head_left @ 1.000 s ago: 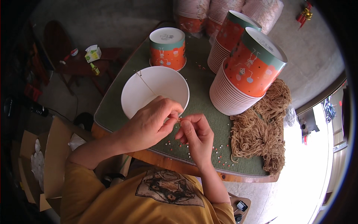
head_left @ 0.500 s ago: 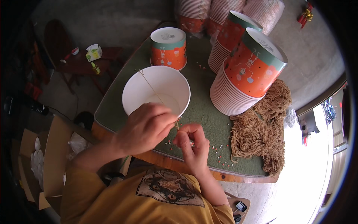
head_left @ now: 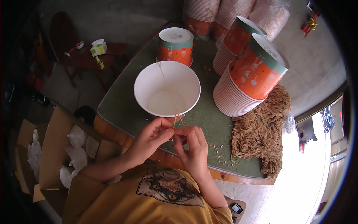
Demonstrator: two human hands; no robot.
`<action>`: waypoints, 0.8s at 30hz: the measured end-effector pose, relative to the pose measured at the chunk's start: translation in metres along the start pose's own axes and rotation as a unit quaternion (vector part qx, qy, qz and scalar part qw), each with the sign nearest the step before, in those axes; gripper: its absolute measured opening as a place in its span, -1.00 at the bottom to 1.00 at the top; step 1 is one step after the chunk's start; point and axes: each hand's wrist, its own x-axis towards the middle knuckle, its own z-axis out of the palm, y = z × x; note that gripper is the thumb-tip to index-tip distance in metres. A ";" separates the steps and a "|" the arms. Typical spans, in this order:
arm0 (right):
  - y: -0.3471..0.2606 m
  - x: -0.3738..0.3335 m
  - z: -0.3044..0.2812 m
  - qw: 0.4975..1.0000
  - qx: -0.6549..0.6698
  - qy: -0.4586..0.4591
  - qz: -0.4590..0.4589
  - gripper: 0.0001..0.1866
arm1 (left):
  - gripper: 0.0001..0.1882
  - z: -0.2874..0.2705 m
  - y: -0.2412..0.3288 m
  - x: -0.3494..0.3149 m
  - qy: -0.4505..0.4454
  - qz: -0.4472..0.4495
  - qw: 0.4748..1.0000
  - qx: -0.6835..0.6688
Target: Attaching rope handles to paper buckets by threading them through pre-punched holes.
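Note:
A white paper bucket (head_left: 167,87) stands with its mouth toward me. A thin tan string (head_left: 171,98) runs from its far rim across the mouth and over the near rim, down to my fingers. My left hand (head_left: 153,137) pinches the string between thumb and fingers. Right beside it, my right hand (head_left: 192,143) is closed on the string too, fingers curled. The fingertips meet just in front of the bucket and hide the string's end. Small white and orange beads (head_left: 220,153) are scattered on the green mat near my right hand.
Inverted orange-and-green paper buckets rise in stacks (head_left: 248,74) at the right, with a shorter one (head_left: 175,46) behind the white bucket. A heap of tan string (head_left: 257,136) lies at the right edge. Open cardboard boxes (head_left: 56,153) with plastic-wrapped items sit at the left.
My left hand has come down and back from over the bucket's near rim to meet the right hand. More of the bucket's inside shows, and the string now drapes over its near rim.

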 end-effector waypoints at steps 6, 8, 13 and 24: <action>-0.001 0.005 0.003 0.998 -0.050 0.032 -0.032 -0.77 | -0.88 -0.001 -0.001 0.008 0.002 -0.021 0.997 -0.080; -0.001 0.005 0.003 0.997 -0.057 0.040 -0.038 -0.77 | -0.87 0.001 0.001 0.008 0.001 -0.030 0.995 -0.094; -0.001 0.007 0.002 0.995 -0.077 0.041 -0.043 -0.75 | -0.85 0.005 0.000 0.012 0.018 -0.049 0.990 -0.131; 0.000 0.014 -0.004 0.991 -0.083 0.002 -0.107 -0.73 | -0.88 0.008 -0.001 0.016 0.051 -0.050 0.948 -0.311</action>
